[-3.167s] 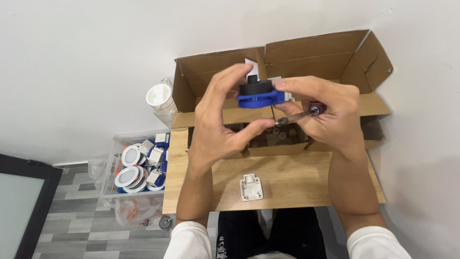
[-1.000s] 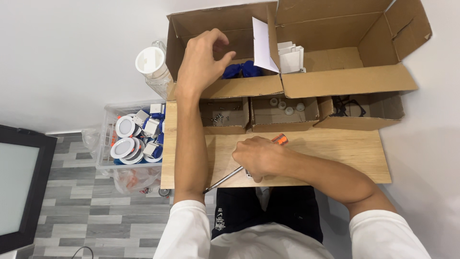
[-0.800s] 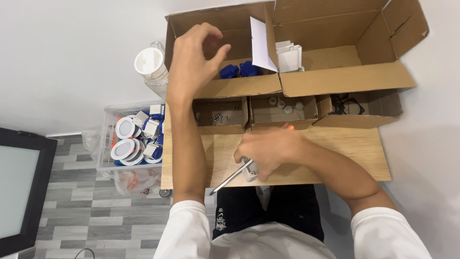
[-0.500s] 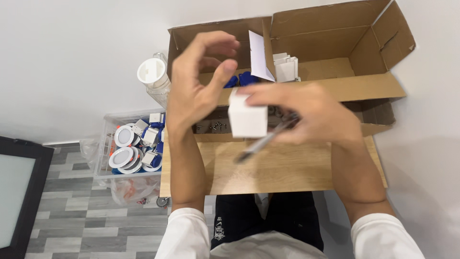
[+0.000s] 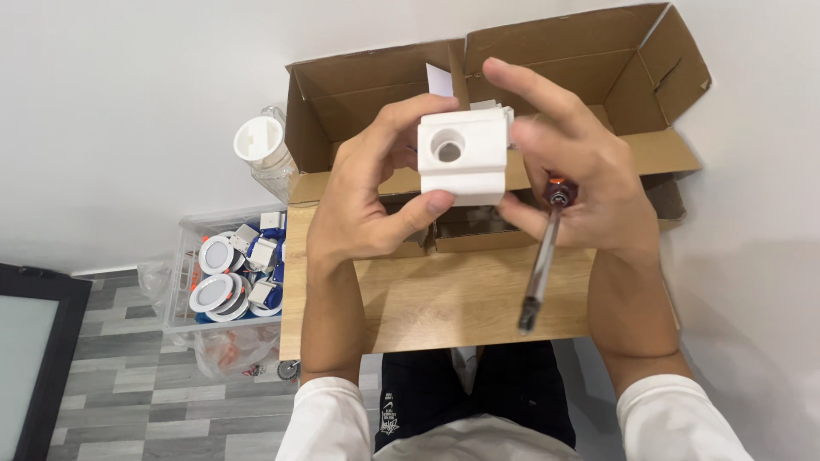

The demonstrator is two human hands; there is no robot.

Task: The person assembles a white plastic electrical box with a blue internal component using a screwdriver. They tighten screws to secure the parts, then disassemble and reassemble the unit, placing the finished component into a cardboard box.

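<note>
Both hands up over wooden tabletop (image 5: pixel 444 299). White plastic housing (image 5: pixel 462 156) with round hole held between them, raised in front of open cardboard box (image 5: pixel 547 68). Left hand (image 5: pixel 371 201) grasping housing, thumb underneath. Right hand (image 5: pixel 581 183) pinching housing's right side, screwdriver (image 5: pixel 543 256) tucked in palm, tip pointing down. Bin of white round lamps (image 5: pixel 226 273) at left, on floor.

Above the wooden table (image 5: pixel 444 299), before the cardboard box (image 5: pixel 547 77), both hands hold a plastic housing (image 5: pixel 463 158); a bin of downlights (image 5: pixel 229 273) sits left.
</note>
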